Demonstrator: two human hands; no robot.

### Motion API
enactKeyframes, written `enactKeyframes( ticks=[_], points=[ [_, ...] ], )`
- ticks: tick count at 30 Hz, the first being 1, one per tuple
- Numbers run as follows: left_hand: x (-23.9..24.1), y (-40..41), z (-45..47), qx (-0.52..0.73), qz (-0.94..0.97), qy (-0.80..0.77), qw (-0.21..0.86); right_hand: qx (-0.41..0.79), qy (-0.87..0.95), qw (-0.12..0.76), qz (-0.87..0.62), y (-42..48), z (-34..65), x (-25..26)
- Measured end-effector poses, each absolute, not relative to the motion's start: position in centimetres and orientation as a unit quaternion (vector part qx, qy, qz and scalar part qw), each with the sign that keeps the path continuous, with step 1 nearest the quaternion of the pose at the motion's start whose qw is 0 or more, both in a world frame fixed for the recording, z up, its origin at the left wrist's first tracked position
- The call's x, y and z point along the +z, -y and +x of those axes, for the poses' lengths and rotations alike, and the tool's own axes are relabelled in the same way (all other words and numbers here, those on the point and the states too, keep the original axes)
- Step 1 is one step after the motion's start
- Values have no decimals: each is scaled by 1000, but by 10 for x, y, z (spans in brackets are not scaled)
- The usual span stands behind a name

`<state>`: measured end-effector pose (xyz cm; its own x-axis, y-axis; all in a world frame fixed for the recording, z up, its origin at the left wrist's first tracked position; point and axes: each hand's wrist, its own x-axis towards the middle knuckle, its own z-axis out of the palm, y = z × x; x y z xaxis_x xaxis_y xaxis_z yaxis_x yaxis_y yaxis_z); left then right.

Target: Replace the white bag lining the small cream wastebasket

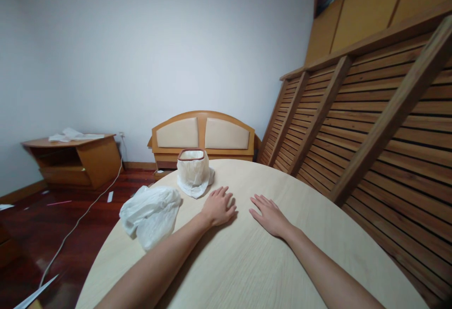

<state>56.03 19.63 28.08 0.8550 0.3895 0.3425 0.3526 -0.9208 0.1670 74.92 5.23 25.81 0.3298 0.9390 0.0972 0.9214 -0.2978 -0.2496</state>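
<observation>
My left hand [218,207] rests on the pale round table [282,271], fingers spread and nothing in them. Just beyond it, slightly left, stands a small bin [192,168] with a brown rim, lined with a white plastic bag whose loose edge spreads over the tabletop. Left of my left forearm lies a crumpled white plastic bag [151,212], partly covered by the forearm's near side. My right hand [270,215] lies flat on the table to the right, palm down, fingers stretched out, touching only the tabletop.
A wooden headboard [202,120] with cream panels stands behind the table. Slatted wooden panels [353,134] lean along the right side. At the left are a low cabinet [95,158] with papers on top and a white cable [83,215] across the dark red floor.
</observation>
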Motion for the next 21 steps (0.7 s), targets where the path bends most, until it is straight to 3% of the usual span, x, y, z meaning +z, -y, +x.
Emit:
enactKeyframes(
  ticks=[6, 14, 21],
  points=[
    [328, -238, 550, 335, 892, -297, -53, 32, 579, 129, -805, -54, 748, 259],
    [342, -279, 534, 343, 842, -400, -119, 38, 573, 131, -808, -53, 747, 263],
    [349, -294, 538, 383, 799, -453, -93, 39, 575, 132, -806, -52, 749, 261]
  ],
)
